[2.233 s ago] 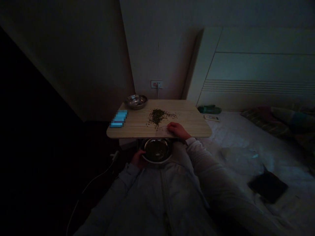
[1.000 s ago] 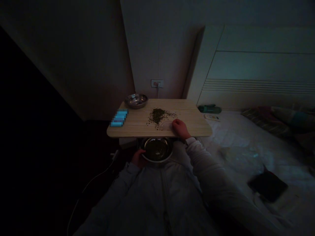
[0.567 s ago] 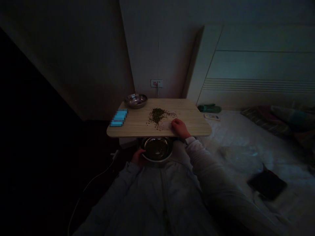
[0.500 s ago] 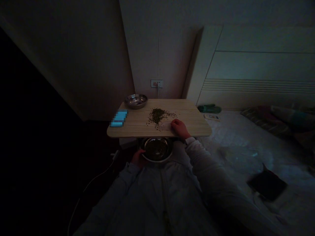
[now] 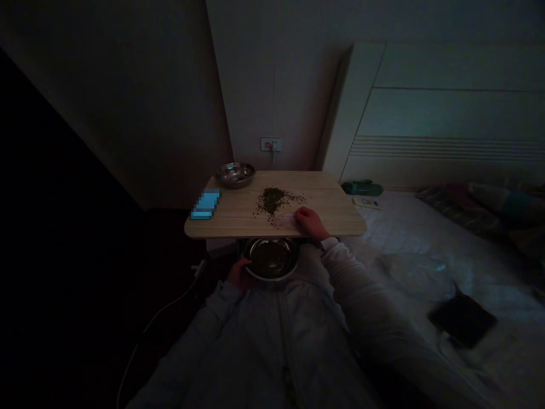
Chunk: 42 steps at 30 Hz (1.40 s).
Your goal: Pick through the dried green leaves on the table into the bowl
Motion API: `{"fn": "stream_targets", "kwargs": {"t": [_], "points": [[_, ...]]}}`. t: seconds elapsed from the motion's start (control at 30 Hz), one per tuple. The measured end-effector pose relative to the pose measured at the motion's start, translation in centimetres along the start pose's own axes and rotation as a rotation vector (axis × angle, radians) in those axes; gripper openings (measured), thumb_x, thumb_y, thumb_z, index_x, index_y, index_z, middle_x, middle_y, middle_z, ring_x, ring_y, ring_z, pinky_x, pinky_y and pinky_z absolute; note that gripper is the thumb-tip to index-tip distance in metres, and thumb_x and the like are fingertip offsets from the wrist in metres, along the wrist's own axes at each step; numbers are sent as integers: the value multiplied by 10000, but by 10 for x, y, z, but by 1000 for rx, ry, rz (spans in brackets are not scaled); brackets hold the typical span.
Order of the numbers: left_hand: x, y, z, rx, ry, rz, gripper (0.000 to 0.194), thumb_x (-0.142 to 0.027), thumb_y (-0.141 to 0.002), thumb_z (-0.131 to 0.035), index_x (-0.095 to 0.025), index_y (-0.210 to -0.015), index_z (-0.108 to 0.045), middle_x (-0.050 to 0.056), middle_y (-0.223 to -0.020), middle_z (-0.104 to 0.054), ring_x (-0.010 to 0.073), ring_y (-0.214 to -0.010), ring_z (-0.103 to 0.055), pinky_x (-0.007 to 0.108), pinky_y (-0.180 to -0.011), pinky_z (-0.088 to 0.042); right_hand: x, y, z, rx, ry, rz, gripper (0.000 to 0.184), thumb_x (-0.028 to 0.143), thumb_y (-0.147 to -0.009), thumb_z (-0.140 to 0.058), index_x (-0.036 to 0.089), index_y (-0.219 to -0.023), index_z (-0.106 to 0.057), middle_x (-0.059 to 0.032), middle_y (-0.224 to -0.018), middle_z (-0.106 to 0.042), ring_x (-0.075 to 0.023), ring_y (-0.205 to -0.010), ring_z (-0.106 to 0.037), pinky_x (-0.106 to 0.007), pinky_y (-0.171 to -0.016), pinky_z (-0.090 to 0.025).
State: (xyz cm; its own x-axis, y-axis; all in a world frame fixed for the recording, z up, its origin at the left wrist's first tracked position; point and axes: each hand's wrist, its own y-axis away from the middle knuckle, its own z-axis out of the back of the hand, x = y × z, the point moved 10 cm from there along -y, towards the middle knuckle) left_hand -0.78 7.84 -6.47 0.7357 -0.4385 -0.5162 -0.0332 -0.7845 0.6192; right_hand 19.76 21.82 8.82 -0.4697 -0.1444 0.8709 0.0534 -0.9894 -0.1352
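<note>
In dim light, my left hand (image 5: 240, 274) grips the left rim of a metal bowl (image 5: 272, 278) below the table's front edge. Small dark grains appear to lie inside it. My right hand (image 5: 311, 222) is closed at the front of the wooden tabletop (image 5: 336, 199). From its fingers a thin, see-through piece (image 5: 284, 218) reaches left over the wood; its exact kind cannot be made out. Just beyond that piece spreads a loose heap of small green beans (image 5: 273, 199), with single ones scattered around it.
A second metal bowl (image 5: 235, 176) stands at the table's back left corner, behind a lit phone (image 5: 206, 204). A bed (image 5: 400, 227) to the right carries a remote (image 5: 366, 203), a green object (image 5: 363, 188) and a dark flat item (image 5: 462, 319). A white cable (image 5: 162, 309) runs down at left.
My right hand has shifted very slightly left with the see-through piece. My left hand and the bowl look unmoved, and the bean heap is nearly the same.
</note>
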Motion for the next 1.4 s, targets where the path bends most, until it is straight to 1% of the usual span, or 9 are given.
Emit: {"fn": "stream_targets", "kwargs": {"t": [0.2,0.33,0.47,0.67,0.83,0.93,1.07,1.23,1.4], "points": [[-2,5,0,-31,-17,-8,176,-60,-658,-524,-151,-746,-645,47,-589,-686,266,-871,-683,409,-812,-538,-2,-4,5,-33,-57,27,112,284,-645,-466,200,-582,-503,33,-542,-526,-130,-589,-474,-258,-612,-364],[0,5,-3,-14,1,2,180,-50,-625,-531,-143,-726,-646,83,-670,-716,290,-934,-667,413,-814,-538,-11,-4,18,-56,-84,34,120,309,-662,-488,202,-616,-515,27,-553,-544,-135,-581,-484,-265,-607,-382],[0,3,-2,-19,5,-7,190,-41,-601,-535,-147,-716,-643,87,-703,-724,288,-931,-669,406,-805,-543,-21,-3,25,-61,-107,44,146,339,-673,-503,197,-654,-531,28,-589,-565,-131,-597,-500,-259,-611,-393],[-1,7,-5,-39,-15,-1,185,-54,-641,-507,-157,-722,-637,70,-636,-707,279,-922,-674,417,-815,-542,-23,-3,19,-40,-48,25,124,317,-682,-510,198,-667,-540,24,-583,-574,-131,-594,-506,-260,-609,-378],[-3,7,-5,-31,-24,-17,216,-49,-642,-516,-146,-780,-651,74,-667,-719,281,-929,-672,422,-825,-537,-19,-1,15,4,-51,25,121,303,-672,-503,192,-645,-539,29,-566,-558,-126,-581,-489,-256,-602,-367],[-3,7,-6,-18,-13,-32,194,-45,-650,-521,-147,-755,-648,70,-638,-712,276,-914,-676,410,-826,-535,-19,0,15,8,-54,32,126,300,-674,-494,189,-632,-538,26,-578,-559,-125,-589,-482,-253,-602,-364],[-4,8,-8,2,-9,-40,179,-41,-673,-504,-163,-692,-634,44,-592,-697,244,-815,-695,377,-778,-549,-20,0,15,6,-34,23,131,301,-680,-501,185,-643,-551,22,-588,-566,-126,-595,-485,-258,-621,-377],[-2,5,-7,-6,-7,-22,182,-43,-667,-509,-164,-697,-640,30,-581,-693,228,-745,-697,363,-746,-551,-13,3,10,62,-59,14,120,290,-675,-513,183,-657,-565,23,-595,-582,-126,-603,-501,-250,-623,-382],[-1,4,-7,3,23,-12,221,-34,-652,-503,-154,-759,-655,36,-635,-711,235,-790,-695,376,-785,-538,-2,5,0,89,-93,17,125,291,-691,-518,182,-648,-560,22,-599,-589,-117,-590,-503,-241,-613,-381]]}}
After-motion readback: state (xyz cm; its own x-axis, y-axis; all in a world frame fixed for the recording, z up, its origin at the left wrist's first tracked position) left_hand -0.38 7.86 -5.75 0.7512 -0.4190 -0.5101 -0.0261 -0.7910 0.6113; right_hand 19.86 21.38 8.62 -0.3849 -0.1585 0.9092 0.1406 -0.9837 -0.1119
